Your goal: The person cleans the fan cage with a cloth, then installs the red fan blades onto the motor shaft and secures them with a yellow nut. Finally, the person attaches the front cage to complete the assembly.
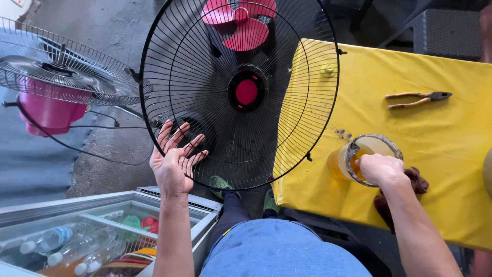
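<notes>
Cup (370, 159), perhaps amber liquid inside

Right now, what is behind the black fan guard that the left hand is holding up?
Through the fan guard wires show a pink fan blade, dark floor and the yellow table edge. The left hand supports its rim. The guard's pink centre cap hides whatever lies directly behind it.

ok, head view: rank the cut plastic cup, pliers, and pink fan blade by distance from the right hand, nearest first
From the right hand:
1. Cut plastic cup with amber liquid, on the yellow table, touching the hand.
2. Pliers, farther back on the table, above the hand.
3. Pink fan blade, top of frame, behind the black fan guard.
</notes>
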